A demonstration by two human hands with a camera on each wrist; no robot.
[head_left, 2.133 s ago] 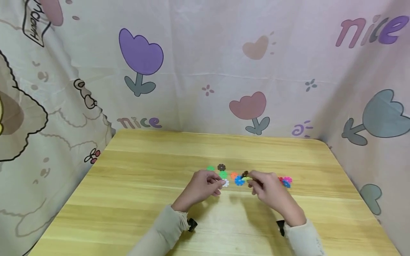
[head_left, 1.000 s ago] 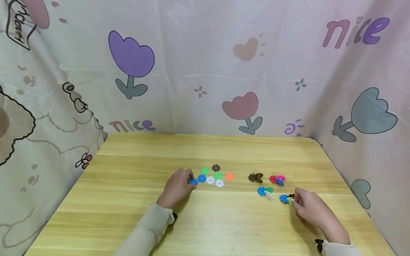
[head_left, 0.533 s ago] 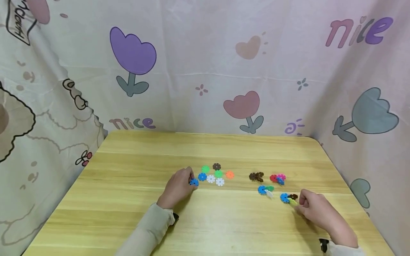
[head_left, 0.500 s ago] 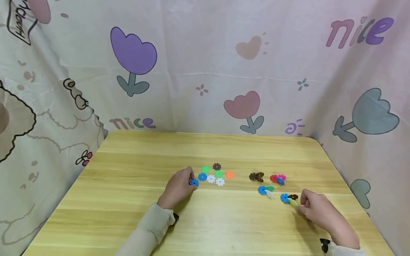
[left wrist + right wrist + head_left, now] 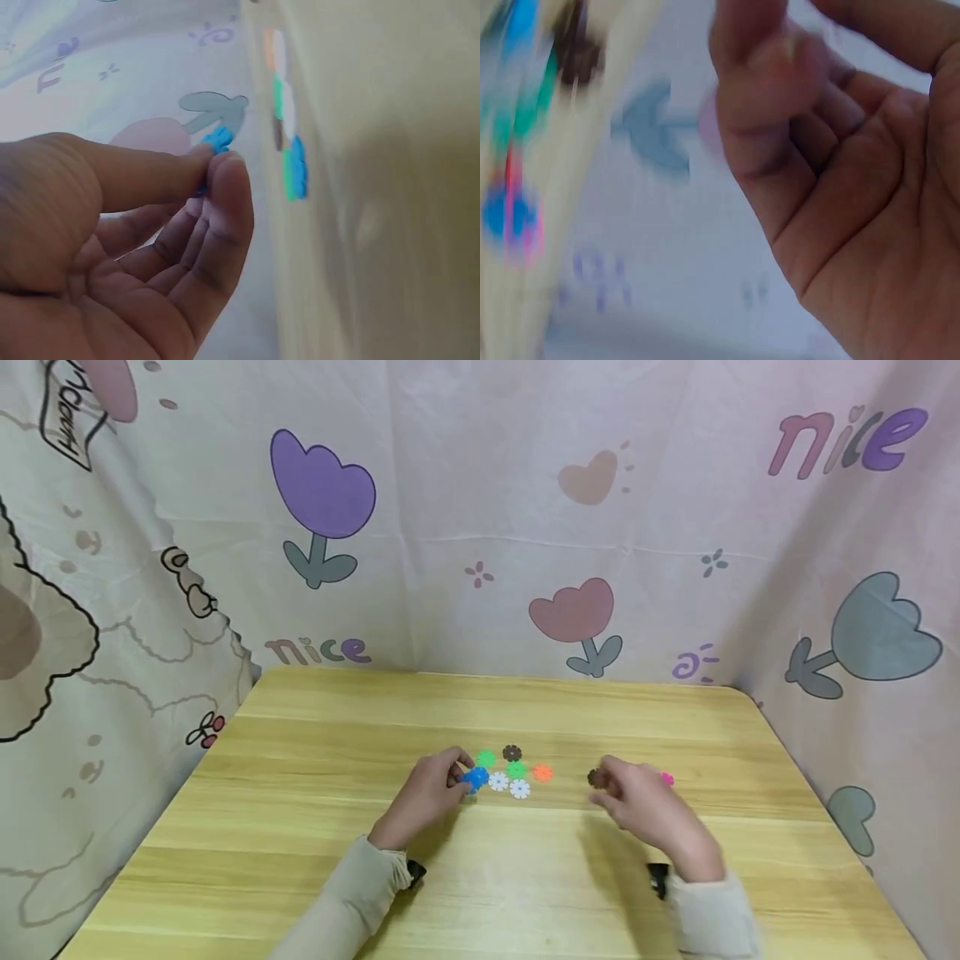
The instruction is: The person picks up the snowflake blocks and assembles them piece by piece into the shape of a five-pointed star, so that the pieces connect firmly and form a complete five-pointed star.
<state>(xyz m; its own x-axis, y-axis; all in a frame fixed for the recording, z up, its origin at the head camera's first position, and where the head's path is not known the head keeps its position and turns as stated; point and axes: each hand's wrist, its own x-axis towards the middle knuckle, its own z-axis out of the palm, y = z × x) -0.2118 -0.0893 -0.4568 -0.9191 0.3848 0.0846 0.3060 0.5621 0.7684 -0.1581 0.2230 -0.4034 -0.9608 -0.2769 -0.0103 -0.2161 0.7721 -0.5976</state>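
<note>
My left hand (image 5: 429,789) pinches a blue notched plastic disc (image 5: 219,139) between thumb and fingertips, above the table. Close beside it, another blue disc (image 5: 300,169) lies flat. Two white discs (image 5: 498,782), two green ones (image 5: 516,770), a dark brown one (image 5: 512,752) and an orange one (image 5: 542,772) spread out to the right of that hand. Over the table farther right is my right hand (image 5: 645,806), its fingers loosely bent, with nothing seen between them. It partly covers a cluster of joined brown discs (image 5: 577,56).
A red, pink and blue joined cluster (image 5: 510,214) lies beyond my right hand, blurred in the right wrist view. Green and blue pieces (image 5: 544,82) show near the brown cluster. The wooden table (image 5: 337,727) meets a printed curtain (image 5: 450,485) at the back.
My right hand let go of the blue, brown and yellow cluster at the right and swung left; that cluster is now hidden. My left hand shifted slightly right with its blue disc.
</note>
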